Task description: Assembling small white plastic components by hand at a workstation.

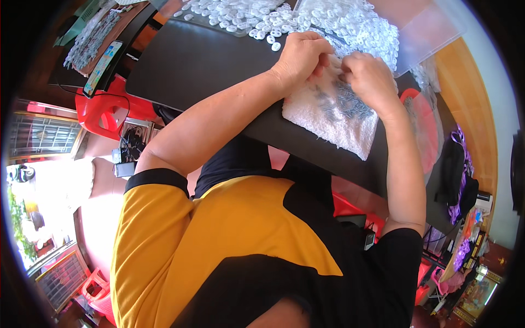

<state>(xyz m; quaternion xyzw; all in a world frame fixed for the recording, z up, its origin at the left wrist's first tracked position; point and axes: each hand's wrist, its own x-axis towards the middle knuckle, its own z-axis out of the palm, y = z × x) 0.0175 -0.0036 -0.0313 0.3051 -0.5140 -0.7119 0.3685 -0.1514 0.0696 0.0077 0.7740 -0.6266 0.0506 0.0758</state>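
Observation:
A small white towel [328, 130] lies on the dark table, its near corner close to the edge. Many thin grey metal pins or screws [350, 104] are scattered over it, too small to tell which. Above the towel's far part, my left hand [303, 57] is closed with its fingertips bent together. My right hand [371, 81] is closed in a pinch just to the right, over the pins. Whatever either hand holds is hidden by the fingers. Beyond both hands spreads a heap of small white oval plastic pieces [363, 33], with a few loose ones nearer my left hand.
The dark table [191, 68] reaches left of my arm. Clear plastic sheeting [429, 41] lies at the right back. A lit phone [103, 68] leans at the left, above a red stool [104, 112]. Grey strung pieces [93, 41] lie on a side table.

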